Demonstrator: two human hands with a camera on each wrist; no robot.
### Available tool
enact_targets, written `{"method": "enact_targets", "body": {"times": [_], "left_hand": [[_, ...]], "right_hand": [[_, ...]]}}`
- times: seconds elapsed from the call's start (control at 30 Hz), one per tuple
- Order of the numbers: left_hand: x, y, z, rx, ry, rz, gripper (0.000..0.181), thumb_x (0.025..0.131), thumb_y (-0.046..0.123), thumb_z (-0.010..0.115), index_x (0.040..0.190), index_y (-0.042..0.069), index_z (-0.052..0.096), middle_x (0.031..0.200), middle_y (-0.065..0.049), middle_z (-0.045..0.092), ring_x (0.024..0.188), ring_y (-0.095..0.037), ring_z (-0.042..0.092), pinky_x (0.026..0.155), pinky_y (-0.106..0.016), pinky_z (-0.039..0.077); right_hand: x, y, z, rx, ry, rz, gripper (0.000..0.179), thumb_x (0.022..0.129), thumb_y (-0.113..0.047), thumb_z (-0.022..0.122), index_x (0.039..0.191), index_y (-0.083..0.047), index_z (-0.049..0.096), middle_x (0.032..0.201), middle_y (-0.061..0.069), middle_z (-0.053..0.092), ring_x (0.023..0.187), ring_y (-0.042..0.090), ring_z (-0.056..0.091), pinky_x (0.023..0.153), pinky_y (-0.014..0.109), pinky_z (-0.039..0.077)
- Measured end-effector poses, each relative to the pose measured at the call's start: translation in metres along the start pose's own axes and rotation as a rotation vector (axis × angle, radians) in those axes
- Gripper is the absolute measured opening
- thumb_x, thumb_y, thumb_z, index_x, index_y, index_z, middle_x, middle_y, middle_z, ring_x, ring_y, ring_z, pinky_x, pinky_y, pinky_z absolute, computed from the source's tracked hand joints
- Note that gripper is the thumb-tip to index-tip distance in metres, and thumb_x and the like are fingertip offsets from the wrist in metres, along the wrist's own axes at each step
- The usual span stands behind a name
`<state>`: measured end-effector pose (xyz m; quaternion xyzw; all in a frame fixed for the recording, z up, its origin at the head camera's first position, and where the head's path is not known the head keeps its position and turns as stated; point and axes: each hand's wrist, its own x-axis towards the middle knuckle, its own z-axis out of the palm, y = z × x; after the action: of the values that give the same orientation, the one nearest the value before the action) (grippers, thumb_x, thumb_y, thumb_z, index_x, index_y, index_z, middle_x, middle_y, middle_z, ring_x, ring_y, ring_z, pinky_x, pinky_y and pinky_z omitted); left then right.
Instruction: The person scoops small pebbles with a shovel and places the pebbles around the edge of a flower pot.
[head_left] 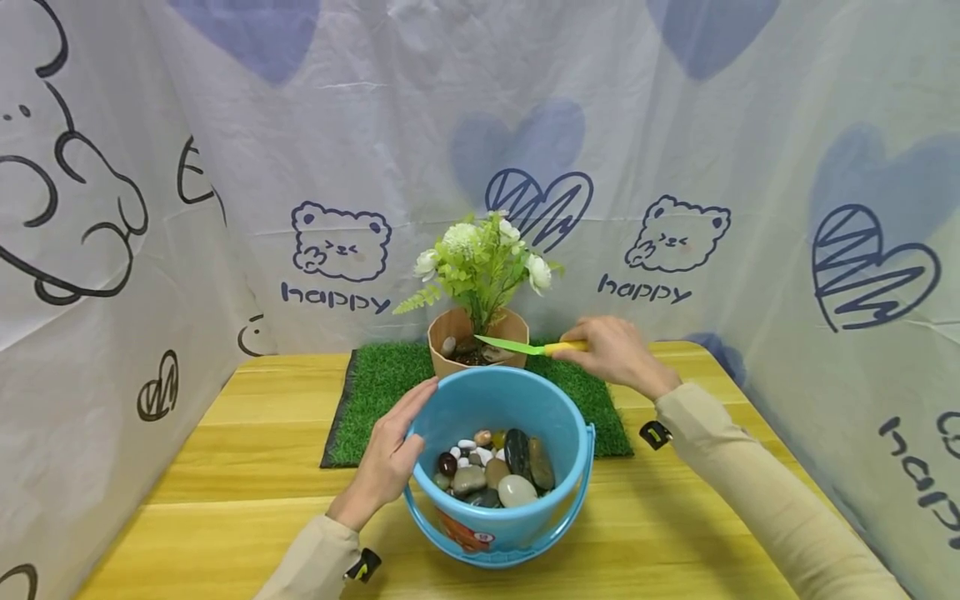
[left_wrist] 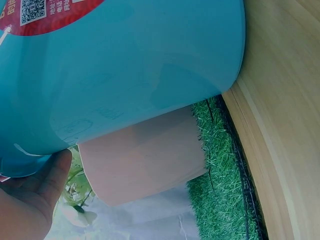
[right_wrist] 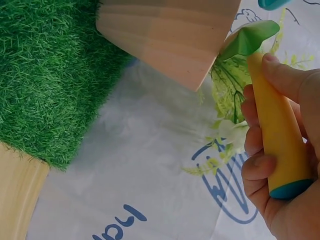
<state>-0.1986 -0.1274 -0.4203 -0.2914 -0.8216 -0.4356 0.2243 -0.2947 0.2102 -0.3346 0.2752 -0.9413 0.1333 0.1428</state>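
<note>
This looks like a stage of working at the pot with the trowel. The right hand is curled firmly round the trowel's handle, the blade reaching left of that hand over the pot's mouth; contact inside is hard to judge. The left hand, fingers mostly straight, rests against the bucket, stones to its right. The next move seems to call for controlled tilting, clear of the plant.
</note>
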Motion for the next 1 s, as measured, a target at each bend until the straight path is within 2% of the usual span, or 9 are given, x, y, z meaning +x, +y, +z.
{"method": "enact_targets", "body": {"times": [0.4,0.7,1.0], "left_hand": [[-0.002,0.000,0.001,-0.006,0.001,-0.009,0.066,0.082,-0.003,0.041,0.147,0.005,0.044,0.152,-0.010,0.043,0.137,-0.029,0.045,0.105,-0.054,0.042],[-0.002,0.000,0.001,-0.009,0.000,0.006,0.065,0.082,-0.003,0.041,0.147,0.003,0.044,0.152,-0.010,0.043,0.138,-0.029,0.045,0.105,-0.054,0.042],[0.001,0.001,0.000,-0.012,0.000,0.003,0.064,0.082,-0.001,0.040,0.146,0.000,0.045,0.153,-0.009,0.043,0.138,-0.029,0.044,0.105,-0.054,0.042]], "right_hand": [[-0.015,-0.015,-0.002,0.002,0.026,-0.052,0.032,0.088,-0.043,0.069,0.104,-0.017,0.078,0.080,-0.006,0.065,0.065,0.007,0.051,0.058,0.025,0.043],[-0.029,-0.027,-0.010,0.004,0.046,-0.104,0.029,0.088,-0.040,0.070,0.102,-0.017,0.079,0.077,-0.008,0.066,0.056,0.002,0.046,0.051,0.021,0.040],[-0.040,-0.039,-0.023,-0.054,0.075,-0.174,0.027,0.087,-0.042,0.070,0.099,-0.019,0.079,0.075,-0.009,0.066,0.055,-0.001,0.047,0.051,0.020,0.040]]}}
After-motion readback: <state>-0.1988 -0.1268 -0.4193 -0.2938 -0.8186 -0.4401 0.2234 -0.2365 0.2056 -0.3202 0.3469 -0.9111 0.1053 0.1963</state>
